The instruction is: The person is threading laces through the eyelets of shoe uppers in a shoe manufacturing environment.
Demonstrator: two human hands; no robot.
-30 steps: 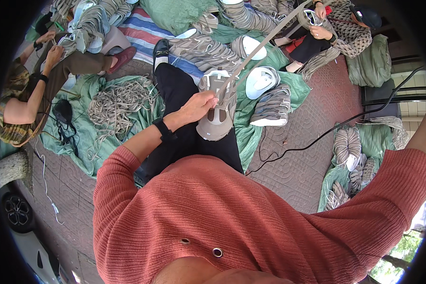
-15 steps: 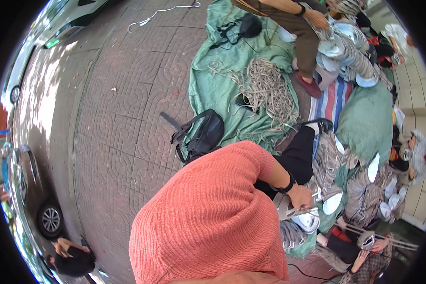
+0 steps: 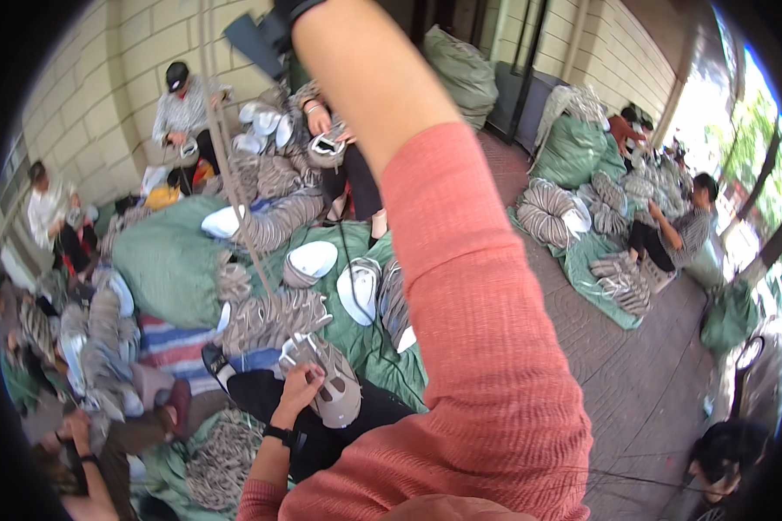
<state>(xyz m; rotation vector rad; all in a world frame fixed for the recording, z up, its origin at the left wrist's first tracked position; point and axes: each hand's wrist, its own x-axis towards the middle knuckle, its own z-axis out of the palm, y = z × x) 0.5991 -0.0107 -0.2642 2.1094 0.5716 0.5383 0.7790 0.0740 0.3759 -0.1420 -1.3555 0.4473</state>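
My left hand (image 3: 300,386), with a black watch on its wrist, grips a grey shoe upper (image 3: 341,392) that rests on my lap over black trousers. A thin pale cord (image 3: 235,200) runs taut from the shoe up and left to the top edge. My right arm (image 3: 382,95), in a salmon-red sleeve, is raised high across the middle of the view. A black band circles its wrist at the top edge, and the hand itself lies beyond the frame.
Rows of grey shoe uppers (image 3: 269,317) and white soles (image 3: 313,259) lie on a green tarp (image 3: 365,347) ahead. A full green sack (image 3: 169,269) sits to the left. Several people sit working along the wall and at the right. Brick paving (image 3: 652,382) runs to the right.
The view has swung from the ground behind me to the workers ahead. My right arm is now lifted overhead with the cord drawn up. My left hand stays on the shoe upper.
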